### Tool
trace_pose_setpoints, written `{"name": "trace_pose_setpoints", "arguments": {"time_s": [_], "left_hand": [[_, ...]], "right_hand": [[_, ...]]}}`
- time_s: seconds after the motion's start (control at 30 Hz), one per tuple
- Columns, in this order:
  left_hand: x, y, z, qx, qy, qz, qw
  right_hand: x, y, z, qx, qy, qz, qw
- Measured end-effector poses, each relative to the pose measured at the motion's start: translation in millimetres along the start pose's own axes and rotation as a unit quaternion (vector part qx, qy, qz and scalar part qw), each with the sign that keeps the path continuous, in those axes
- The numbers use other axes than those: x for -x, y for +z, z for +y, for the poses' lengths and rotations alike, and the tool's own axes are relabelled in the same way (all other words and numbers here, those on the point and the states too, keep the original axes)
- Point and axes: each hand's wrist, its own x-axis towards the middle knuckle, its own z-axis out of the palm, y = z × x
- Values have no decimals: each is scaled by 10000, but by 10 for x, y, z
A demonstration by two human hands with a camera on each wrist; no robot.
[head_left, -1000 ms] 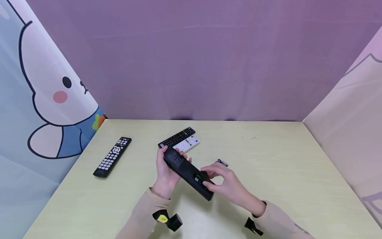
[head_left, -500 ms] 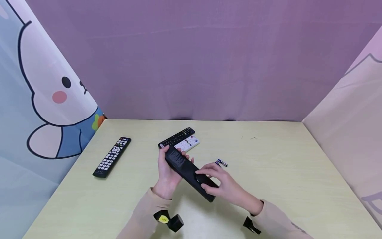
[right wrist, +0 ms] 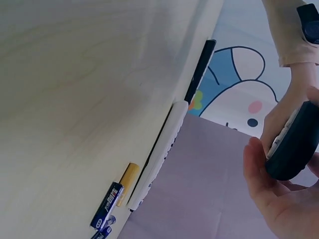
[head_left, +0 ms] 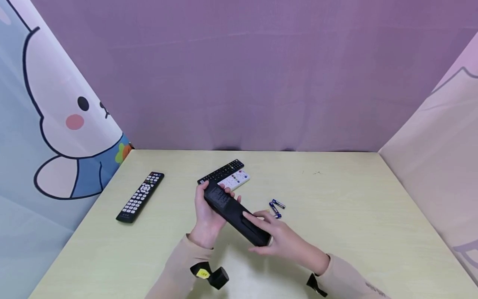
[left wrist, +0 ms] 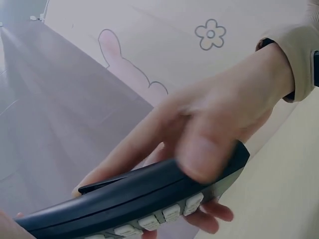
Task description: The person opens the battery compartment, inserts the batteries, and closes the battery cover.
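Above the surface (head_left: 354, 199) the remote (head_left: 232, 214) is held, its far end grasped by the left hand (head_left: 207, 218), its near end by the right hand (head_left: 280, 237). Its bay, open a second ago, now sits under the cover (left wrist: 102, 185), apparently nearly closed; batteries (head_left: 275, 209) lie beyond the remote.

No print on the held remote (head_left: 230, 210), battery (right wrist: 105, 205) or tag (head_left: 203, 273) is legible.

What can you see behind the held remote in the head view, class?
Part of a white remote and most of a black remote. The white one's near end cannot be seen: the held remote and left hand cover it.
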Motion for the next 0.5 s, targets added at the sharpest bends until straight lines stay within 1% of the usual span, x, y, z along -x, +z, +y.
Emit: {"name": "trace_pose_setpoints", "arguments": {"time_s": [0.07,0.13,0.27,0.5], "left_hand": [[0,-4,2,19,-5,18,10000],[2,-6,3,14,-2,23,10000],[4,-9,0,17,-1,-7,10000],[7,-17,-11,12,32,-24,10000]], "right_hand": [[6,8,-4,292,-177,46,9994],[10,12,-10,462,-237,50,9986],[20,9,-16,636,-287,64,9975],[37,10,-15,739,-347,120,9966]]}}
